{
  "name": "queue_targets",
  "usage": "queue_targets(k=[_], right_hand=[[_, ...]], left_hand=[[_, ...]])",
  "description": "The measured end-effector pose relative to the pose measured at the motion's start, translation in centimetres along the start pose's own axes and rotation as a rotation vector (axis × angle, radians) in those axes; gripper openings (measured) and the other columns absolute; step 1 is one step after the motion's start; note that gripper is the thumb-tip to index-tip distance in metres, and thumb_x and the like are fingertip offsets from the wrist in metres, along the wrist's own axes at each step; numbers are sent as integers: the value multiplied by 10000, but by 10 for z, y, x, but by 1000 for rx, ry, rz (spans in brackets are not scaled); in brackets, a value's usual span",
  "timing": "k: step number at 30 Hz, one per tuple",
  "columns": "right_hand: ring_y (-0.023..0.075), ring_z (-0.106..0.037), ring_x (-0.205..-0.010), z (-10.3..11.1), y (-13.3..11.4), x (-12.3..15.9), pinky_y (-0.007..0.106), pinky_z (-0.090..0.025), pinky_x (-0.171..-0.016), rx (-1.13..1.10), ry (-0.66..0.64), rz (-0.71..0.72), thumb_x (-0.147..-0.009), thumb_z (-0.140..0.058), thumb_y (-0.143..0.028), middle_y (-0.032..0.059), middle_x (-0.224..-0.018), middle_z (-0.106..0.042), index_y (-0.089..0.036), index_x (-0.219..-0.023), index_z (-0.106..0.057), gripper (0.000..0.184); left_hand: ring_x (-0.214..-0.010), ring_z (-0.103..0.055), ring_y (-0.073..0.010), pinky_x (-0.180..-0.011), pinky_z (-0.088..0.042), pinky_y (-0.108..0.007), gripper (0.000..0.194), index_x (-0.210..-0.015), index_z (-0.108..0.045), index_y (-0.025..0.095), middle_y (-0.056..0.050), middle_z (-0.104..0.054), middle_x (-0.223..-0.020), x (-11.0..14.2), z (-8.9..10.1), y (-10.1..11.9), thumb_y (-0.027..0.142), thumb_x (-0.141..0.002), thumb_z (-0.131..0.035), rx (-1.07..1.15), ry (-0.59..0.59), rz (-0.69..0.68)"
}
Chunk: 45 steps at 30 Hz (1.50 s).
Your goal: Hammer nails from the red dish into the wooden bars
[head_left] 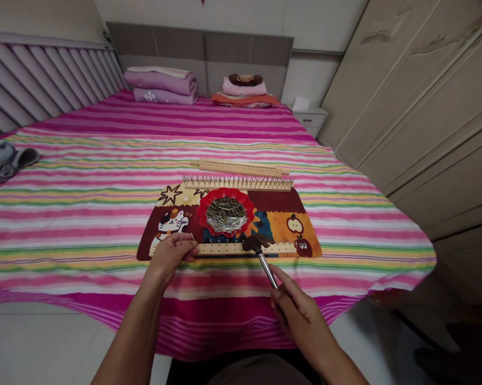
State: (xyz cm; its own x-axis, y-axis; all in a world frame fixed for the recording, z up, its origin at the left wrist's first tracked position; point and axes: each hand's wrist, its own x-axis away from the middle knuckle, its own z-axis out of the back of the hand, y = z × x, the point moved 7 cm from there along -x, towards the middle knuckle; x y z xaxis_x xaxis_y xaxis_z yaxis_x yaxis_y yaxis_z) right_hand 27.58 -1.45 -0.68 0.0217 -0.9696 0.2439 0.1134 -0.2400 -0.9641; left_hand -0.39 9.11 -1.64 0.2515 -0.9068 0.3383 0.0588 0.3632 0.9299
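Note:
My left hand (176, 247) pinches a small nail (192, 237) upright at the left part of a pale wooden strip (224, 248). Several nails stand along the strip to the right of those fingers, and small dark holes or marks run along it. In my right hand (295, 302) is a claw hammer (267, 267), gripped by its handle. Its dark head hangs over the strip, right of the middle. Just behind the strip, a red scalloped bowl (203, 209) holds many loose nails (227, 215).
Beneath lies a patterned mat (278, 200) on a striped bedspread (84, 214). Behind the bowl is a wooden strip full of upright nails (238, 184), with more wooden strips (236, 167) beyond. Folded bedding (160, 85) sits by the headboard; grey cloth (8, 160) lies far left.

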Motion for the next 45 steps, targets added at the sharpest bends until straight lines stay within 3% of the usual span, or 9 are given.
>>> queue_targets(k=[3, 7, 12, 18, 26, 35, 40, 45], right_hand=[[99, -311, -468, -7, -6, -2, 210, -246, -427, -7, -30, 14, -881, -467, -374, -60, -571, -392, -194, -1349, -493, 502], [101, -331, -486, -19, -14, -7, 218, -275, -457, 35, -95, 45, -875, -485, -333, -52, -601, -441, -212, -1346, -495, 486], [106, -355, -502, -30, -20, -12, 225, -299, -468, 85, -141, 86, -901, -433, -301, -34, -643, -487, -210, -1368, -462, 476], [115, -410, -550, -36, -31, -15, 229, -343, -508, 138, -150, 153, -904, -418, -245, -26, -659, -505, -200, -1341, -490, 445], [116, -448, -518, -58, -46, -26, 225, -385, -519, 227, -218, 248, -912, -383, -188, -37, -633, -511, -251, -1347, -477, 449], [139, -461, -517, -84, -61, -41, 243, -415, -546, 372, -253, 426, -886, -377, -143, -32, -619, -500, -267, -1349, -467, 488], [126, -421, -495, -73, -59, -32, 230, -373, -506, 314, -242, 363, -904, -372, -157, -50, -589, -459, -273, -1346, -460, 466], [112, -327, -489, -33, -46, -17, 224, -305, -461, 192, -136, 229, -935, -373, -247, -59, -589, -381, -234, -1359, -455, 432]], left_hand=[[-588, -620, -151, -514, -475, -253, 374, -760, -588, 153, -15, -642, -620, -2, -6, -2, 371, -481, -708, 65, -3, -25], [-560, -592, -138, -478, -426, -232, 355, -738, -612, 166, 0, -625, -575, -5, -12, -7, 453, -536, -664, -81, -4, -102], [-555, -574, -129, -575, -453, -248, 223, -738, -631, 199, 34, -604, -545, -2, -13, -4, 388, -624, -606, -230, 44, -163], [-579, -573, -139, -589, -442, -246, 213, -759, -641, 214, 34, -610, -562, 1, -14, -3, 391, -676, -557, -358, 67, -212], [-800, -621, -165, -746, -447, -259, 212, -810, -670, 225, -16, -707, -865, 6, -18, -4, 358, -746, -517, -621, 155, -370], [-693, -590, -152, -650, -414, -246, 174, -735, -655, 215, -8, -657, -714, 7, -19, -3, 316, -760, -515, -727, 191, -410], [-695, -602, -150, -663, -427, -244, 150, -730, -654, 229, 0, -670, -728, 5, -19, -3, 320, -736, -534, -676, 186, -431], [-641, -608, -154, -633, -460, -254, 238, -851, -668, 220, 7, -684, -715, 2, -13, 0, 335, -680, -550, -567, 90, -343]])
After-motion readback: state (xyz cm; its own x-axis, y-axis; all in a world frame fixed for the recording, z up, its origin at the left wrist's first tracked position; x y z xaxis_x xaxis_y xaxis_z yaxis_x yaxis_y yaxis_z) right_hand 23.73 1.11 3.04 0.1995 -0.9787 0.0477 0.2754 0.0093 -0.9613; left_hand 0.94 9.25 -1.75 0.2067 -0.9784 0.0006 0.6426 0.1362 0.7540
